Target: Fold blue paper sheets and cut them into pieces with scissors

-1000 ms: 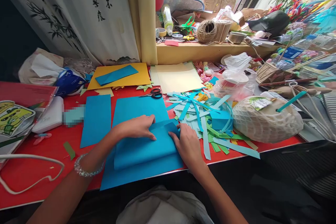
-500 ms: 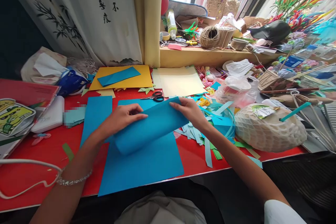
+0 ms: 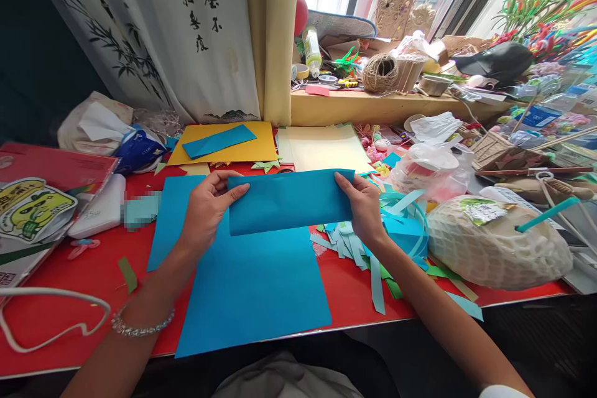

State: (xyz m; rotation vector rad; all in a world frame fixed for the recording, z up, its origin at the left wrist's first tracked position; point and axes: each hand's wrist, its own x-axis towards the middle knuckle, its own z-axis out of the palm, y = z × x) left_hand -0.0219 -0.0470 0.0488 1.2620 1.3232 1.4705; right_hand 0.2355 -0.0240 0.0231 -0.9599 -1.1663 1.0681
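Between my two hands a folded strip of blue paper [image 3: 291, 204] is held up, its long side running across. My left hand [image 3: 212, 202] pinches its left end, thumb in front and fingers behind. At the right end, my right hand [image 3: 364, 202] grips it the same way. Beneath lies a large blue sheet [image 3: 261, 292], flat on the red tabletop. Another blue sheet [image 3: 170, 217] lies to its left, partly behind my left forearm. The scissors are almost wholly hidden behind the held paper.
A blue strip [image 3: 219, 141] rests on a yellow sheet [image 3: 196, 158] at the back, beside a cream sheet [image 3: 321, 143]. Paper offcuts [image 3: 345, 242] are heaped at right, near a netted coconut [image 3: 494, 242] with a straw. A white power bank [image 3: 100, 208] and cable [image 3: 56, 292] lie left.
The blue paper went from tilted and loosely curved to nearly level and flat between my hands. My left hand rose and now pinches its left end; my right hand moved right.
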